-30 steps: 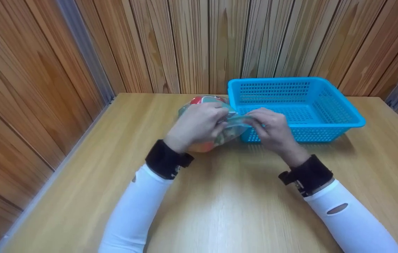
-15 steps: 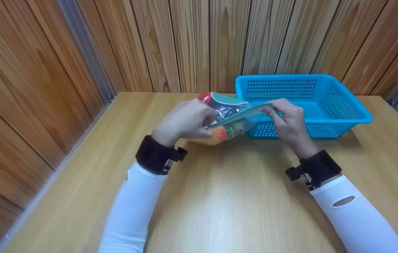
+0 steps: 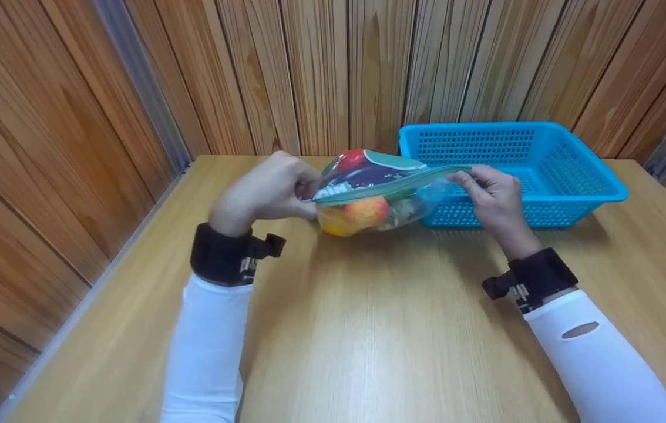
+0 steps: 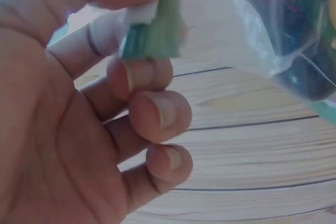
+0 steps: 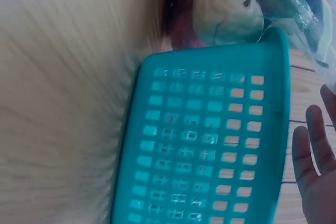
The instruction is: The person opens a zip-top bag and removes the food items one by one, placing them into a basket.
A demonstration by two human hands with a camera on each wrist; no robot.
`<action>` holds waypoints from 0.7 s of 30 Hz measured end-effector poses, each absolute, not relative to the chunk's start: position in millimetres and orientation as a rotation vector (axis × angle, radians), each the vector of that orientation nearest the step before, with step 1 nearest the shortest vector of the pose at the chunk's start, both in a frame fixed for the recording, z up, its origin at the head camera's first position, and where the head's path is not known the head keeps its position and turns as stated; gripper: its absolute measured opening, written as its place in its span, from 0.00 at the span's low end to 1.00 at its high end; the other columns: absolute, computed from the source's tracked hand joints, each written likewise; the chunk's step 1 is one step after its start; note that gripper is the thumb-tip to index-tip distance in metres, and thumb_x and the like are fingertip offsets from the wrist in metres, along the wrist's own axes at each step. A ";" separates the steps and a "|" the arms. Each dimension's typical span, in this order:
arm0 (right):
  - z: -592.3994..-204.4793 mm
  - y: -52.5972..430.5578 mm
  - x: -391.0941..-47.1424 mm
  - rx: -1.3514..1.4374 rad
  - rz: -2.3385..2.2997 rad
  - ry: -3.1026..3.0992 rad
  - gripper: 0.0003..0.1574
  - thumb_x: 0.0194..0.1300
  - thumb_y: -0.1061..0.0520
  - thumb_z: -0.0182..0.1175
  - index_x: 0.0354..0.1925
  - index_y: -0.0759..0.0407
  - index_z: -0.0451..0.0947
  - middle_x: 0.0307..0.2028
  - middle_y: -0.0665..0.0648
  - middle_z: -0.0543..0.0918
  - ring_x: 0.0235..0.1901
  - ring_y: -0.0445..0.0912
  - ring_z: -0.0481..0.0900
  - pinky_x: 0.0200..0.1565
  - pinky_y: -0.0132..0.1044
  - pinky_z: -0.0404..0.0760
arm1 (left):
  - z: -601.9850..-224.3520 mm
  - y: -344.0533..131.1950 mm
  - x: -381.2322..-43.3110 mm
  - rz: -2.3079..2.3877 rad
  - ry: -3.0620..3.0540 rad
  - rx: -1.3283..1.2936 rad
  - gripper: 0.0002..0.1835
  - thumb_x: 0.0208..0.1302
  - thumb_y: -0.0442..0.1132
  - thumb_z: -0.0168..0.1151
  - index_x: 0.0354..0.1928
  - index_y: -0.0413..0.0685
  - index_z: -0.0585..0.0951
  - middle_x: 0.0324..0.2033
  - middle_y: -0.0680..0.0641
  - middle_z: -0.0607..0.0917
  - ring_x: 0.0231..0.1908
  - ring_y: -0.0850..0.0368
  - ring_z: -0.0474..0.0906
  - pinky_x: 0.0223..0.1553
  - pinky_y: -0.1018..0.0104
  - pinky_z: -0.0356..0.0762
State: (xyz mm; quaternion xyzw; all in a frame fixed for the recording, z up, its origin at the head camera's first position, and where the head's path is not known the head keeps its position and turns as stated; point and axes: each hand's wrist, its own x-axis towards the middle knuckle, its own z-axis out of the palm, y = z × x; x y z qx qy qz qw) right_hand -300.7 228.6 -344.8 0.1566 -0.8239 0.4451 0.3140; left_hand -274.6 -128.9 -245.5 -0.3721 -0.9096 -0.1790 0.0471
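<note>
A clear zip bag [image 3: 381,176] with a green seal strip and a dark, colourful print stands on the table, bulging with fruit. Inside it show a red-orange fruit [image 3: 367,211], a yellow fruit [image 3: 334,223] and, in the right wrist view, a pale round fruit [image 5: 227,13] with a stem. My left hand [image 3: 271,188] pinches the left end of the strip between thumb and index finger. In the left wrist view a small white piece [image 4: 142,14] sits on the green strip [image 4: 157,38]. At the strip's other end, my right hand [image 3: 494,200] pinches the bag's edge.
A blue plastic basket [image 3: 515,207] with lattice walls stands behind and right of the bag, close to it. Wood-panelled walls [image 3: 321,70] rise at the back and left of the wooden table [image 3: 362,329].
My left hand has moved left along the strip to its left end. My right hand has shifted slightly right. The strip is now stretched out between them, and the basket has slid a little right.
</note>
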 end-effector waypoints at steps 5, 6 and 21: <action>-342.4 223.3 -297.5 0.418 1.190 -2.182 0.17 0.75 0.53 0.55 0.42 0.62 0.87 0.38 0.61 0.88 0.32 0.39 0.75 0.38 0.26 0.72 | -246.4 -126.8 -269.9 -0.528 -2.863 -1.070 0.10 0.52 0.41 0.70 0.22 0.49 0.78 0.19 0.53 0.76 0.22 0.59 0.69 0.23 0.68 0.65; -342.0 222.3 -296.7 0.420 1.199 -2.183 0.17 0.75 0.54 0.55 0.41 0.63 0.87 0.37 0.61 0.88 0.33 0.39 0.76 0.40 0.25 0.73 | -246.8 -125.8 -269.2 -0.524 -2.876 -1.064 0.10 0.52 0.41 0.69 0.21 0.49 0.78 0.19 0.53 0.75 0.21 0.59 0.69 0.23 0.68 0.65; -336.7 216.3 -292.4 0.695 1.435 -2.163 0.11 0.71 0.64 0.58 0.40 0.69 0.86 0.33 0.67 0.87 0.32 0.41 0.88 0.39 0.31 0.85 | -266.2 -81.4 -268.4 -0.406 -3.045 -1.154 0.14 0.62 0.52 0.69 0.38 0.50 0.88 0.26 0.50 0.82 0.29 0.56 0.76 0.29 0.67 0.74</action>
